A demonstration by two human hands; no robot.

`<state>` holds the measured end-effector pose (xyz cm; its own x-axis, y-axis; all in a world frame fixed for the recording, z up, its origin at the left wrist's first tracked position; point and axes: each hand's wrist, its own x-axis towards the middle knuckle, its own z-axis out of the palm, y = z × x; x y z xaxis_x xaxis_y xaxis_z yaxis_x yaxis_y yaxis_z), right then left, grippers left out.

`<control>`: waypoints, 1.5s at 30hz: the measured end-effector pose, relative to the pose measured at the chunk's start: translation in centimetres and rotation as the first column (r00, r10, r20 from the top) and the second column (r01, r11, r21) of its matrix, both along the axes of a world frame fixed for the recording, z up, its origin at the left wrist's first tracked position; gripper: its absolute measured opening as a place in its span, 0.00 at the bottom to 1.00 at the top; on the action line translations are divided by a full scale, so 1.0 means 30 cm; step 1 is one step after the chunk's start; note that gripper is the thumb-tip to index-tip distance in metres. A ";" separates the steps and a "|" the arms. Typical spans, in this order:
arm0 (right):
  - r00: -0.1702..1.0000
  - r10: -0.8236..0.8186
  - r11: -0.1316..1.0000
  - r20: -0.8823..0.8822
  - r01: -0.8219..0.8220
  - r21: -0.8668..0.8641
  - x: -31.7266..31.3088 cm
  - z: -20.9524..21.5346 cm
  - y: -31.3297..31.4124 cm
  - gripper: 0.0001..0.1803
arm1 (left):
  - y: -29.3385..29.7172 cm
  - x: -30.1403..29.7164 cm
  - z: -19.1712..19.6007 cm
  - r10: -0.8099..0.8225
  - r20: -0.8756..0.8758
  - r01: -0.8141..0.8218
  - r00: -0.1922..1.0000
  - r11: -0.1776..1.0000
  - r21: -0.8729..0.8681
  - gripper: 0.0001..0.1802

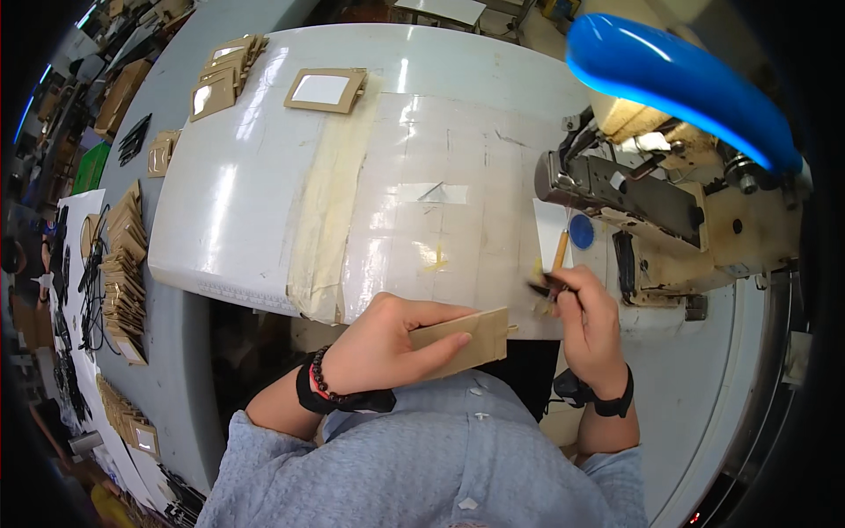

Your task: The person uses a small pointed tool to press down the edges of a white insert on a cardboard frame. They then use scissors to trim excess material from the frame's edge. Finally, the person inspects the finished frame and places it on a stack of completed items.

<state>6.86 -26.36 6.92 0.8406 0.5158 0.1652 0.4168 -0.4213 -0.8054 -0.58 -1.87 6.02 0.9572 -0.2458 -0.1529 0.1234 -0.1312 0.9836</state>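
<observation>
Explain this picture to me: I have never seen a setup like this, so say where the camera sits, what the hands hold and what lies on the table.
The single picture comes from a wide-angle camera on the person's head, looking down, so straight edges bend near the rim. The forearms come in from the bottom. The left hand holds a flat tan card at the near edge of the white table. The right hand holds a small brush with a wooden handle, close to a sewing machine on the right. The blue shape above the machine is too blurred to name. On the table lies a tan frame with a white centre; more frames are stacked at the far left corner and along the grey bench to the left.
</observation>
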 end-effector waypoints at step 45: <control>0.770 0.340 0.925 0.539 -0.170 -0.340 -0.007 0.043 0.045 0.16 | 0.009 -0.003 0.047 -0.119 0.070 0.113 0.990 0.990 0.085 0.14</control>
<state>6.66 -24.99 8.22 0.4583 0.7909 0.4055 0.8877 -0.3848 -0.2527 -0.68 -1.58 7.42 0.9324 -0.3456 -0.1059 0.0295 -0.2193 0.9752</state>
